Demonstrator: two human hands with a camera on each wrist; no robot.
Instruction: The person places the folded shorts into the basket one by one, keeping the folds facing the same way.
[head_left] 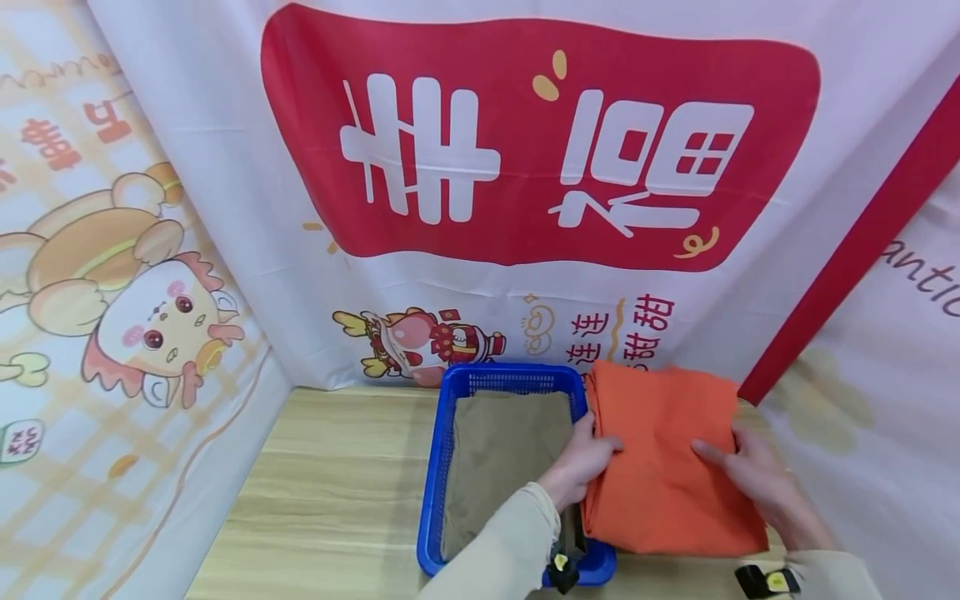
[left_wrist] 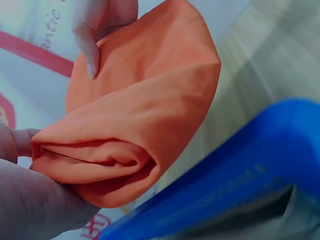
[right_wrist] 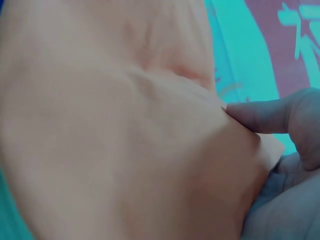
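A folded orange cloth [head_left: 667,467] is held up between both hands, just right of the blue basket. My left hand [head_left: 585,462] grips its left edge, thumb on the near face and the other fingers behind. On the opposite edge, my right hand [head_left: 757,475] pinches the cloth with the thumb laid over the front. The left wrist view shows the orange cloth [left_wrist: 135,110] from its side, its layers rolled into a loose fold. In the right wrist view, the thumb [right_wrist: 260,115] presses on the cloth's edge.
A blue plastic basket [head_left: 433,475] stands on the wooden table [head_left: 330,475], with a folded olive-brown cloth [head_left: 502,458] lying in it. Behind the table hangs a white printed curtain [head_left: 225,167] with a red panel. Another printed curtain [head_left: 45,350] hangs at the left.
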